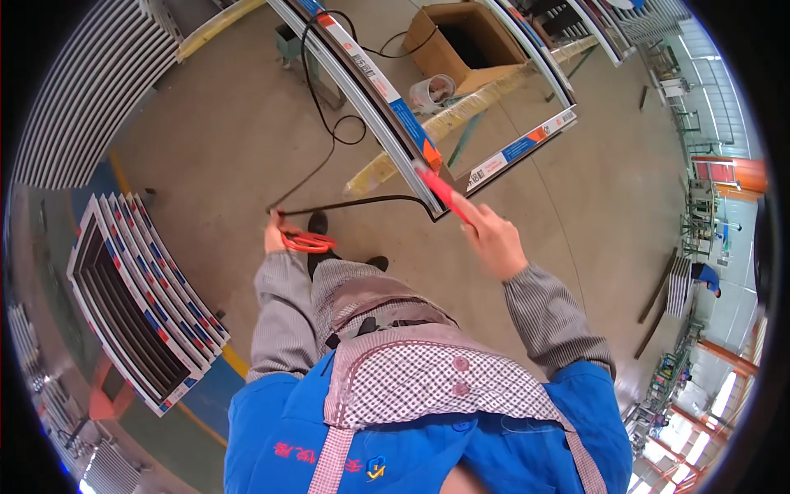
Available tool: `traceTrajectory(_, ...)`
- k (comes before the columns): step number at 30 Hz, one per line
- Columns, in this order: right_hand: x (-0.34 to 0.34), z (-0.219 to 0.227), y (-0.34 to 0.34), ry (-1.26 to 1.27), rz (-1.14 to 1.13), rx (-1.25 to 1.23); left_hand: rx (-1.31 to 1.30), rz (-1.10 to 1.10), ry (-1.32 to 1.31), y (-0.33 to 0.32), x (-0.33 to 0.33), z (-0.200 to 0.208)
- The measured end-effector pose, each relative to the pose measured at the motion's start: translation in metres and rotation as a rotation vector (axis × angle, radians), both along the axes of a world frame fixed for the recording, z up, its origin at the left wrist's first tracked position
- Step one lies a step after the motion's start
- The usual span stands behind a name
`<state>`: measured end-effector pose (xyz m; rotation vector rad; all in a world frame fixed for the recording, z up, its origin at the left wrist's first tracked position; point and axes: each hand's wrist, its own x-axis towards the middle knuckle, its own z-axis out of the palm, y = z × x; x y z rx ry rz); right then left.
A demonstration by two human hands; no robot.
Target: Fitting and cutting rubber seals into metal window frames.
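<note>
My left hand (276, 234) is closed around a thin black rubber strip (354, 202) and a pair of red-handled scissors (309, 241); the scissors' blades are hidden. From this hand the strip runs right to the near corner of a large window frame (395, 136). Another length of it loops up over the frame's far part. My right hand (492, 239) grips a red hand tool (448, 196), whose pale tip meets the frame near that corner. What kind of tool it is cannot be made out. The frame carries blue, white and orange protective tape.
An open cardboard box (461, 45) stands beyond the frame, beside a clear bucket (434, 90). Yellow-wrapped support beams (370, 174) lie under the frame. Stacked frames (148, 305) stand at my left, with grey profiles (90, 99) farther off. Workbenches (699, 214) line the right side.
</note>
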<state>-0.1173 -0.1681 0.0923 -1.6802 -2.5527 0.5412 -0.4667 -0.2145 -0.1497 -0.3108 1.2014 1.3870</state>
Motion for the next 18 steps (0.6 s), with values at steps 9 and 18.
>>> traceTrajectory(9,-0.008,0.011,-0.009,-0.282,-0.009,-0.074,0.388,-0.189,0.171,0.207,0.03,0.11)
traceTrajectory(18,-0.041,0.016,0.024,-0.358,0.032,-0.126,0.292,-0.161,0.437,0.271,0.048,0.061)
